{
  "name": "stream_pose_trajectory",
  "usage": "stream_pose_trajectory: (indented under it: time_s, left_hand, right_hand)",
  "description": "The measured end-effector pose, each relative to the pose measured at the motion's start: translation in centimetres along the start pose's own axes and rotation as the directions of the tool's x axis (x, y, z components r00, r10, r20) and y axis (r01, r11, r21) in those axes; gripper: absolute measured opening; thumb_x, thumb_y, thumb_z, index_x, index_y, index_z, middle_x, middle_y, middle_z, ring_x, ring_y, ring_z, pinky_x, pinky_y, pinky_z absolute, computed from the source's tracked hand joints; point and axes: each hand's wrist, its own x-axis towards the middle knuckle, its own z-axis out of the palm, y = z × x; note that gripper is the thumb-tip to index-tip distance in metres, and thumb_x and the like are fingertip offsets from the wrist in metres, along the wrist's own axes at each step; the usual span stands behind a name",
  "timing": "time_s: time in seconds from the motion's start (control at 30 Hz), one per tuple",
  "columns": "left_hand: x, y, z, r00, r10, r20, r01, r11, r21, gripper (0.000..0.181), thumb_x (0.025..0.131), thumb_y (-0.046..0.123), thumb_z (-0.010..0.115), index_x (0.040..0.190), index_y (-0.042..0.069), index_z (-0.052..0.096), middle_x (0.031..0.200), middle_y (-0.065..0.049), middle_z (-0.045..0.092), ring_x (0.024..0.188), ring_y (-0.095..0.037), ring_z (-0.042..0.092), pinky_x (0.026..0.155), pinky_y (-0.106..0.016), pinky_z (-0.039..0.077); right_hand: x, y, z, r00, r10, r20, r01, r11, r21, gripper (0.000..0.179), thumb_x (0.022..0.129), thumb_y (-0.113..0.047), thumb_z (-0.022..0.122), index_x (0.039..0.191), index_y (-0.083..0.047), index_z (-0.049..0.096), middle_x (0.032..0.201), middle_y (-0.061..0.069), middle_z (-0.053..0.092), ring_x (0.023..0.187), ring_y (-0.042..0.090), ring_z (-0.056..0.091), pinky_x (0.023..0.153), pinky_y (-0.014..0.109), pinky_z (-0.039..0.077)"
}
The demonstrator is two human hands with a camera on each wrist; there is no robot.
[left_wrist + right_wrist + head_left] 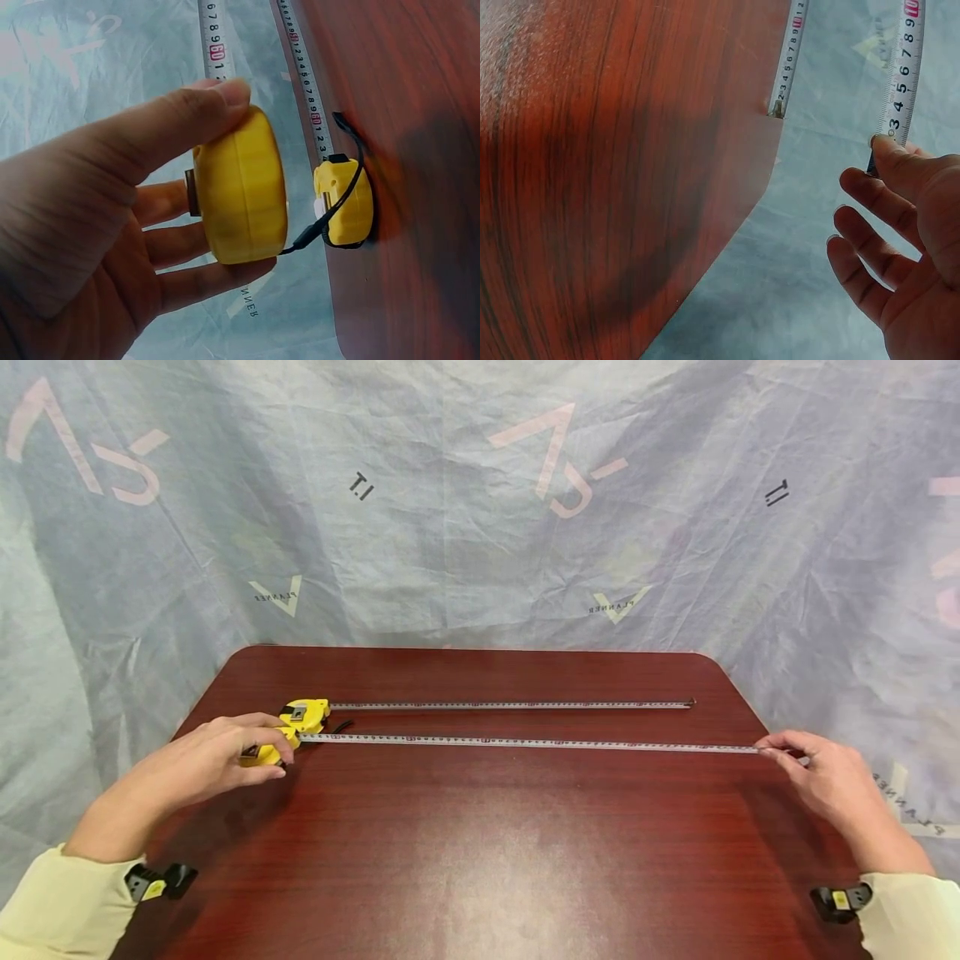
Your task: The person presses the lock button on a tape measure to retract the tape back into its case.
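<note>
Glossy red-brown tabletop spreads nearest. Over its left side, the left hand grips 1 rounded yellow tape measure; the right hand pinches its white blade. Beyond: a 2nd yellow tape measure, extended, then grey printed cloth.

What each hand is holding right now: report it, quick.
Left hand: holding the nearer yellow tape measure.
Right hand: pinching the end of its extended blade.
</note>
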Motion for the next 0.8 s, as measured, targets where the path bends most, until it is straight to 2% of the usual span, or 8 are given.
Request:
stream_pose_trajectory:
  time_s: [0.1, 0.2, 0.27, 0.4, 0.47, 0.53, 0.67, 0.8]
  left_hand:
    - [0.1, 0.2, -0.2, 1.000, -0.016, 0.010, 0.016, 1.000, -0.008, 0.043, 0.076, 0.008, 0.092, 0.100, 0.037, 0.070, 0.112, 0.008, 0.067, 0.086, -0.002, 0.062, 0.068, -0.021, 0.048]
    - [0.3, 0.5, -0.5, 0.999, -0.038, 0.020, 0.039, 0.999, -0.004, 0.044, 0.076, 0.011, 0.092, 0.107, 0.034, 0.070, 0.113, 0.010, 0.066, 0.089, -0.002, 0.062, 0.073, -0.019, 0.047]
    - [0.5, 0.7, -0.7, 0.996, -0.080, 0.039, 0.080, 0.997, -0.003, 0.048, 0.077, 0.013, 0.092, 0.114, 0.031, 0.069, 0.114, 0.010, 0.067, 0.089, -0.003, 0.061, 0.074, -0.021, 0.048]
    - [0.8, 1.0, -1.0, 0.976, -0.194, 0.102, 0.193, 0.981, 0.019, 0.063, 0.080, 0.019, 0.091, 0.135, 0.019, 0.060, 0.122, 0.000, 0.069, 0.089, -0.005, 0.060, 0.074, -0.029, 0.051]
    - [0.8, 1.0, -1.1, 0.966, -0.230, 0.120, 0.228, 0.973, 0.034, 0.070, 0.081, 0.022, 0.091, 0.142, 0.016, 0.057, 0.130, -0.005, 0.067, 0.095, -0.008, 0.062, 0.077, -0.033, 0.053]
    - [0.8, 1.0, -1.1, 0.965, -0.233, 0.122, 0.229, 0.972, 0.047, 0.072, 0.080, 0.023, 0.091, 0.143, 0.012, 0.057, 0.132, -0.009, 0.066, 0.100, -0.014, 0.064, 0.080, -0.037, 0.054]
    - [0.7, 0.9, -1.0, 0.975, -0.199, 0.101, 0.194, 0.979, 0.058, 0.065, 0.079, 0.023, 0.092, 0.137, 0.009, 0.065, 0.127, -0.007, 0.068, 0.105, -0.022, 0.067, 0.084, -0.043, 0.055]
    - [0.8, 0.9, -1.0, 0.981, -0.177, 0.083, 0.172, 0.983, 0.066, 0.063, 0.077, 0.022, 0.093, 0.134, 0.009, 0.068, 0.123, -0.004, 0.069, 0.105, -0.024, 0.068, 0.084, -0.044, 0.055]
  right_hand:
    - [0.1, -0.1, -0.2, 1.000, -0.003, -0.004, 0.003, 1.000, 0.008, 0.004, 0.091, -0.017, 0.080, 0.094, -0.020, 0.078, 0.089, 0.007, 0.076, 0.068, -0.012, 0.053, 0.057, 0.032, 0.043]
    - [0.2, -0.3, -0.2, 1.000, -0.011, -0.006, 0.011, 1.000, 0.011, 0.007, 0.091, -0.015, 0.080, 0.094, -0.021, 0.078, 0.089, 0.006, 0.076, 0.068, -0.012, 0.054, 0.057, 0.030, 0.043]
    - [0.3, -0.4, -0.2, 1.000, -0.011, -0.002, 0.011, 1.000, 0.012, 0.008, 0.091, -0.015, 0.080, 0.094, -0.023, 0.078, 0.089, 0.006, 0.076, 0.068, -0.011, 0.054, 0.057, 0.030, 0.043]
    - [0.4, -0.6, -0.1, 1.000, -0.004, 0.011, 0.003, 1.000, 0.015, 0.009, 0.092, -0.017, 0.079, 0.095, -0.025, 0.078, 0.090, 0.006, 0.076, 0.069, -0.008, 0.055, 0.058, 0.034, 0.044]
    - [0.5, -0.7, 0.0, 1.000, -0.004, 0.015, 0.004, 1.000, 0.014, 0.009, 0.092, -0.017, 0.079, 0.095, -0.025, 0.078, 0.090, 0.006, 0.076, 0.069, -0.007, 0.056, 0.058, 0.035, 0.044]
    - [0.5, -0.8, 0.0, 1.000, -0.007, 0.012, 0.006, 1.000, 0.015, 0.010, 0.092, -0.017, 0.080, 0.095, -0.026, 0.078, 0.091, 0.005, 0.075, 0.069, -0.006, 0.056, 0.059, 0.033, 0.044]
    - [0.6, -1.0, -0.1, 1.000, -0.016, 0.008, 0.015, 1.000, 0.028, 0.011, 0.092, -0.017, 0.080, 0.095, -0.028, 0.077, 0.090, 0.002, 0.075, 0.068, -0.007, 0.056, 0.059, 0.025, 0.041]
    - [0.7, -1.4, 0.0, 1.000, -0.026, 0.005, 0.026, 0.999, 0.034, 0.010, 0.092, -0.017, 0.079, 0.096, -0.027, 0.078, 0.089, -0.002, 0.074, 0.071, -0.007, 0.055, 0.061, 0.020, 0.039]
